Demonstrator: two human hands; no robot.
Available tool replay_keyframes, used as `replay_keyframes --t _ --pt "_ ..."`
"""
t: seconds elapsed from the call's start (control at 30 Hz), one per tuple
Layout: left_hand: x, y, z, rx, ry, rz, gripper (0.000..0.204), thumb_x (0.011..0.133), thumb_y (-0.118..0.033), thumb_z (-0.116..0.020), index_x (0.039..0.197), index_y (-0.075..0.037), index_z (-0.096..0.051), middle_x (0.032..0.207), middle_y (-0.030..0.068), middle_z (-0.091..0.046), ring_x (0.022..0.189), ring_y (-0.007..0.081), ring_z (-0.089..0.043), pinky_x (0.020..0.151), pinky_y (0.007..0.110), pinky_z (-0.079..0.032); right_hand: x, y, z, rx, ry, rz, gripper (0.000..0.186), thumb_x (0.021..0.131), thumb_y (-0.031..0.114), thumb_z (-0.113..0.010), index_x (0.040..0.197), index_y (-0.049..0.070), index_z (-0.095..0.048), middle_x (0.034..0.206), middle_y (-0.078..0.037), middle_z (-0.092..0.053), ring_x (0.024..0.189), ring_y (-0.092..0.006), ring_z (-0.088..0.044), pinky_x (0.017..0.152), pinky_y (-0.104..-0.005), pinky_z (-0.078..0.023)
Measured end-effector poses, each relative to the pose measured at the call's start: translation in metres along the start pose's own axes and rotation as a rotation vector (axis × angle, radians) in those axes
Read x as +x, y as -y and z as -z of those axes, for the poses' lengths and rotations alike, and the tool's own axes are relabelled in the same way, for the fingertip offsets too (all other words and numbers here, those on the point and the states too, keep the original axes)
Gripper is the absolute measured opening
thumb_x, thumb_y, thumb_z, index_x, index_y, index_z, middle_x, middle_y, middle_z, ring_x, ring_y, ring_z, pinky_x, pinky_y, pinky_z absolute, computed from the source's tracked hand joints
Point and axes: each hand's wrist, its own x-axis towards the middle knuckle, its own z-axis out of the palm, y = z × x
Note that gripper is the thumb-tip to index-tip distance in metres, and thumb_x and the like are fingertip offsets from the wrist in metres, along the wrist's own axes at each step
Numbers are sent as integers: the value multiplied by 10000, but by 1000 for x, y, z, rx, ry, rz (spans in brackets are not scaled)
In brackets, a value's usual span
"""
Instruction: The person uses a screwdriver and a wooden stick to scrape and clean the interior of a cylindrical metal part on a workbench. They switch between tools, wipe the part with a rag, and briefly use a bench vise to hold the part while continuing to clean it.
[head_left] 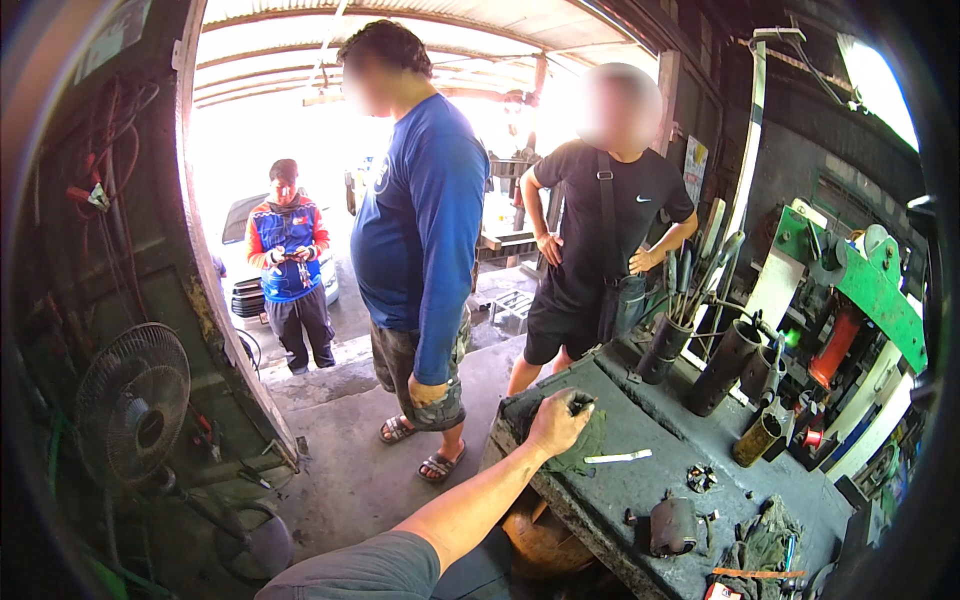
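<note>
My left arm reaches across from the lower left in a dark grey sleeve. My left hand (pixel 562 422) is above the near left corner of the dark workbench (pixel 640 430), its fingers curled together and blackened with grime. Whatever they may hold is too dark to make out. Under and beside the hand lies a crumpled dark green cloth (pixel 585 452). Just right of it rests a thin whitish strip (pixel 618 457) on the benchtop. My right hand is outside the picture.
A dark metal cylinder (pixel 673 526), a small round part (pixel 701 478) and a dirty rag (pixel 765 540) lie on the bench. Upright tubes (pixel 725 368) with tools and a green press (pixel 880 285) stand behind. Several people (pixel 420 215) stand beyond; a fan (pixel 135 405) is left.
</note>
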Motion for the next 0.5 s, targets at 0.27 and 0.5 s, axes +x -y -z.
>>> replay_keyframes --t 0.27,0.5 --pt "1 -8 3 19 17 34 217 1016 -182 -792 1156 -16 -800 1089 214 -813 1026 391 -800 887 449 -612 -5 -22 -14 12 -8 32 383 1047 243 -728 1299 -37 -801 1297 -276 -799 1176 -450 -764 1097 -489 -583" --pt "0 -4 6 127 -37 -39 300 1006 -218 -817 1247 -40 -806 1179 163 -838 1087 327 -785 996 462 -597 -19 -67 -53 45 92 -21 529 985 92 -688 1504 -10 -702 1449 -245 -750 1350 -427 -699 1191 -505 -517"
